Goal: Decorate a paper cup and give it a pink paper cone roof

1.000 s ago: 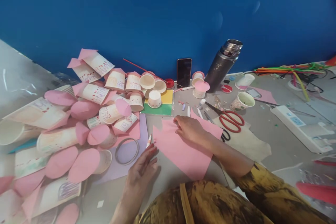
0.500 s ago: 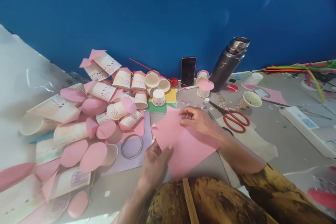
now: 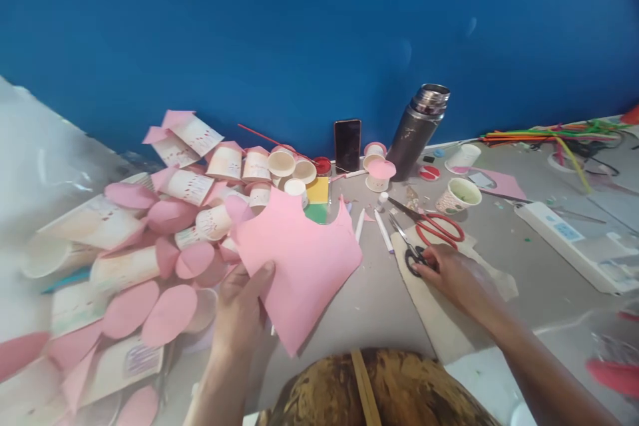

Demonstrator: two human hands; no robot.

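My left hand (image 3: 244, 303) grips a pink paper sheet (image 3: 304, 253) by its left edge, thumb on top. Curved cut-outs run along the sheet's upper edge. To the right, my right hand (image 3: 446, 276) has its fingers closed at the handles of black-handled scissors (image 3: 415, 256), which lie on a beige cloth-like piece (image 3: 464, 326). Just behind them rests a larger pair of red-handled scissors (image 3: 439, 229). Two white markers (image 3: 383, 231) lie between the sheet and the scissors.
Paper cups (image 3: 124, 269) with pink paper tops crowd the left side. A dark flask (image 3: 417, 133) and a phone (image 3: 347, 145) stand by the blue wall. A green-lined cup (image 3: 459, 196), a power strip (image 3: 569, 246) and coloured pipe cleaners (image 3: 544, 135) occupy the right.
My right hand has let go of the pink sheet and moved right to the black-handled scissors. My left hand has carried the sheet left and turned it.
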